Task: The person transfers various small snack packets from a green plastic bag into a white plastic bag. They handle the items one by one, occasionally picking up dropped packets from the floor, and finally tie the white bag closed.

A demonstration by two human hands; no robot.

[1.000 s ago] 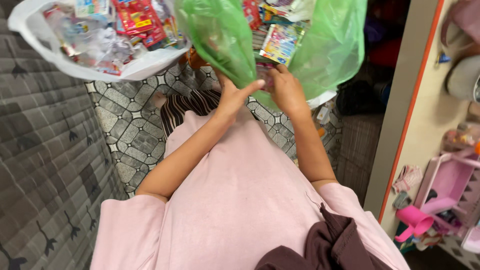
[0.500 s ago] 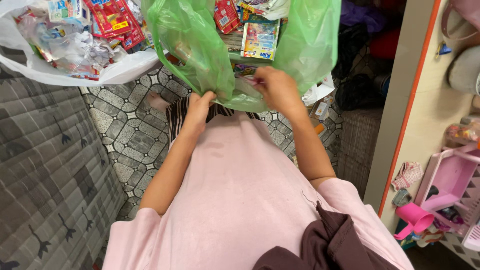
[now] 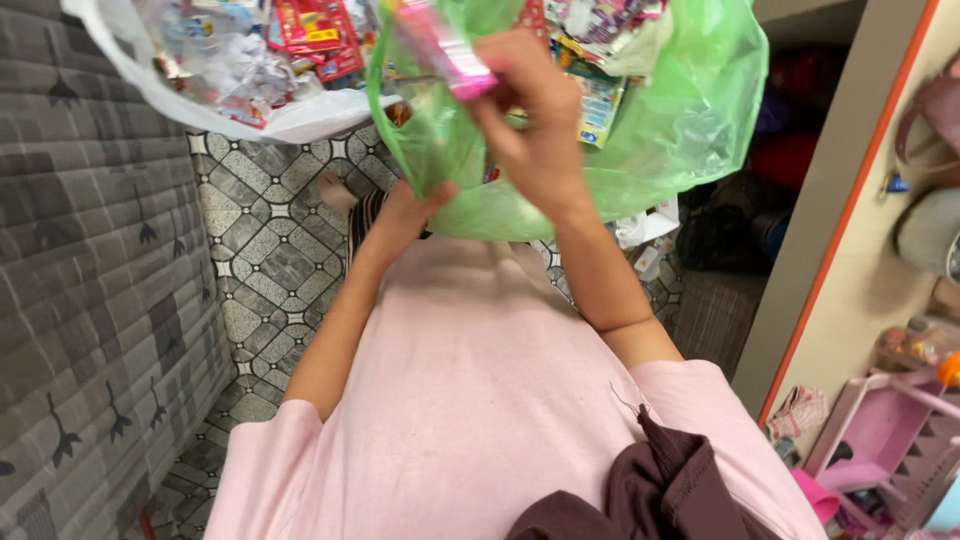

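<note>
Since half a second ago the right hand has risen from the near rim of the green plastic bag to well above it, and it now carries a pink wrapped packet that was not in its grip before; the left hand has stayed low at the bag's near edge.

Largest in view is the pink shirt of the person, filling the lower middle, with a dark brown cloth bunched at its lower right. To the left lies a grey quilted mattress printed with dark bird shapes, and beside it the tiled floor in a grey and cream pattern. The green plastic bag hangs open across the upper middle, translucent, with colourful printed packets inside it. Just left of it is a white plastic bag, also open and stuffed with red packets and crumpled wrappers. On the right, a beige wall panel with an orange edge stands upright, and past it sits a pink plastic tray.

The left hand is closed, pinching the green film at the lower rim of the bag. The right hand is curled shut around one end of the pink packet, which sticks out up and to the left, blurred, in front of the bag's mouth
</note>
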